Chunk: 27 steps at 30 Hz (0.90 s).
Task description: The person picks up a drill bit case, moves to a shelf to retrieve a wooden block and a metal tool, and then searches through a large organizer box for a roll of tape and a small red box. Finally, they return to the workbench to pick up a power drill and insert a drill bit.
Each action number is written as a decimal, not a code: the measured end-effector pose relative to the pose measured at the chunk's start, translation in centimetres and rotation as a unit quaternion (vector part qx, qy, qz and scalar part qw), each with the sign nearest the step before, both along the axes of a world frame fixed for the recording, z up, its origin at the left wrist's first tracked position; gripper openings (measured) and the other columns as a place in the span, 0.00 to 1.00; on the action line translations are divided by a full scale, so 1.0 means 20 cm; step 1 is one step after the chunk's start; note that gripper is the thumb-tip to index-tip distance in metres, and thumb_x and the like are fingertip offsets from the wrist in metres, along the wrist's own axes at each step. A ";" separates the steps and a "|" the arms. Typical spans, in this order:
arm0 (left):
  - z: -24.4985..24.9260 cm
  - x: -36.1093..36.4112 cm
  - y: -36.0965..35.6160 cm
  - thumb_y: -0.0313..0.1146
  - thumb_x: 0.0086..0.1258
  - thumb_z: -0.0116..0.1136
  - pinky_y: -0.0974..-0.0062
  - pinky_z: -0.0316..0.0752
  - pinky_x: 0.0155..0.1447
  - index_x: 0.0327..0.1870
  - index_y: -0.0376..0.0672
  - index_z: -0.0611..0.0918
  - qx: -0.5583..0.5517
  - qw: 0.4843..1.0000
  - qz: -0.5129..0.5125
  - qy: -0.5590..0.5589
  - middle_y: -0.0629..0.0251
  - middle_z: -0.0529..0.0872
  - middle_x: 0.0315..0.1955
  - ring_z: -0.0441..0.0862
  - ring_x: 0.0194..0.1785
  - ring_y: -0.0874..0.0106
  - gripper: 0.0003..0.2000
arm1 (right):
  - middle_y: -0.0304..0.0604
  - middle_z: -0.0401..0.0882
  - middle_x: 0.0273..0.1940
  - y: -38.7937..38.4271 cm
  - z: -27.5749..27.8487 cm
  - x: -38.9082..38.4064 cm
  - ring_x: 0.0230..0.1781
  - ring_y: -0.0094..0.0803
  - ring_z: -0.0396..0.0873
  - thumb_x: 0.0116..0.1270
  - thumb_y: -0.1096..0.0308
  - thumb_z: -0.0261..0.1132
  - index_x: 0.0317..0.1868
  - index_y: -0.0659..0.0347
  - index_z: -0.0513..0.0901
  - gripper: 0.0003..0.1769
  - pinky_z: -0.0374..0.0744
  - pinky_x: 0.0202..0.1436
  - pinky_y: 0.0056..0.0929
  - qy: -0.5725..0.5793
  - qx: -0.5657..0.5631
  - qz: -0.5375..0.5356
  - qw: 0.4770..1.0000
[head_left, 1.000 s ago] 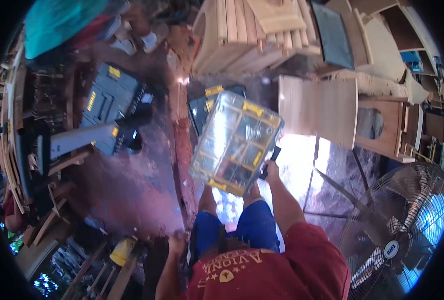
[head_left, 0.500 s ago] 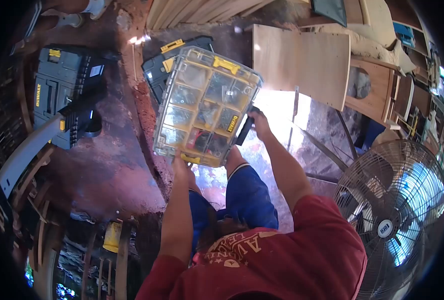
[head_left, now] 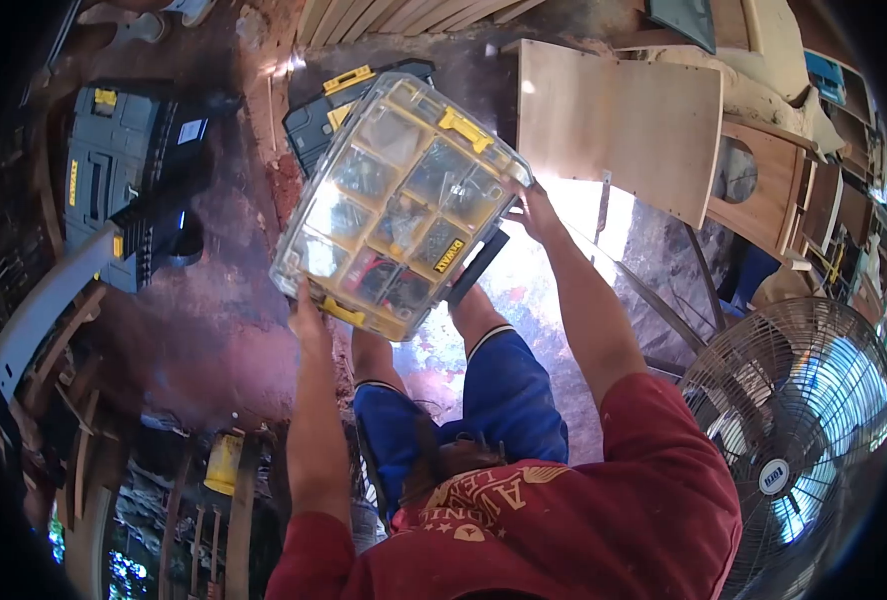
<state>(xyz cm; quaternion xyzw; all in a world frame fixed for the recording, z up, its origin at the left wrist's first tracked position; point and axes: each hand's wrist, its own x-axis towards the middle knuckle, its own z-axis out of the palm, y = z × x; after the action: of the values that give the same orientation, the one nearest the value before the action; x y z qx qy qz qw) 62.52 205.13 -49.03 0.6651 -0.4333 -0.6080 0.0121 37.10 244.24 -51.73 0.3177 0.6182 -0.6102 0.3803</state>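
A clear-lidded parts organizer (head_left: 409, 205) with yellow latches and a black side handle is held up in front of me, tilted in the view. Small parts, some in bags, show through its lid in several yellow compartments; a red and black item lies in the near ones. My left hand (head_left: 308, 318) grips its near-left corner, thumb on the edge. At the right edge, just beyond the handle, my right hand (head_left: 538, 212) is closed on the case. The undersides of both hands' fingers are hidden.
Behind the organizer lies a dark case (head_left: 314, 128) with yellow latches. A big black toolbox (head_left: 104, 190) with a long grey handle stands left. Wooden panels (head_left: 619, 130) are at back right, a large fan (head_left: 784, 440) at right, a yellow container (head_left: 225, 463) lower left.
The organizer has turned clockwise and shifted slightly left. My left hand has moved left with its corner; my right hand has moved a little up and right, away from the handle.
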 end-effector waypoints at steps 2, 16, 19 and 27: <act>0.06 -0.11 -0.12 0.51 0.71 0.70 0.71 0.79 0.44 0.58 0.31 0.84 -0.002 0.998 -0.046 -0.032 0.58 0.88 0.49 0.85 0.45 0.70 0.29 | 0.49 0.74 0.67 -0.03 0.01 0.04 0.65 0.44 0.76 0.67 0.50 0.77 0.75 0.64 0.66 0.45 0.78 0.66 0.53 -0.034 -0.034 -0.009 0.999; -0.02 0.26 0.11 0.41 0.78 0.65 0.66 0.75 0.66 0.73 0.40 0.72 0.035 0.974 -0.141 0.172 0.62 0.81 0.62 0.79 0.62 0.69 0.27 | 0.44 0.80 0.59 -0.21 -0.15 0.27 0.60 0.36 0.79 0.75 0.46 0.65 0.66 0.60 0.75 0.30 0.76 0.66 0.41 0.130 -0.049 -0.144 0.980; -0.22 0.51 0.51 0.38 0.76 0.68 0.55 0.75 0.70 0.76 0.47 0.68 0.191 0.972 0.033 0.137 0.63 0.79 0.65 0.78 0.66 0.64 0.31 | 0.42 0.80 0.52 -0.22 -0.14 0.28 0.53 0.33 0.80 0.76 0.46 0.65 0.63 0.60 0.76 0.29 0.78 0.59 0.36 0.146 -0.030 -0.136 0.980; -0.28 0.37 0.75 0.31 0.77 0.64 0.54 0.78 0.70 0.60 0.44 0.81 0.196 0.895 0.243 0.320 0.63 0.85 0.55 0.83 0.60 0.63 0.13 | 0.34 0.75 0.25 -0.25 0.00 0.33 0.15 0.20 0.70 0.75 0.41 0.66 0.46 0.59 0.81 0.26 0.63 0.13 0.21 0.197 0.121 -0.095 0.968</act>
<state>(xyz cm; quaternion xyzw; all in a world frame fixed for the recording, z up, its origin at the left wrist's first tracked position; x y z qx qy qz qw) 69.91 220.22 -54.65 0.5080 -0.1031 -0.8387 0.1668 43.64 239.32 -51.76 0.2920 0.7172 -0.6146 0.1502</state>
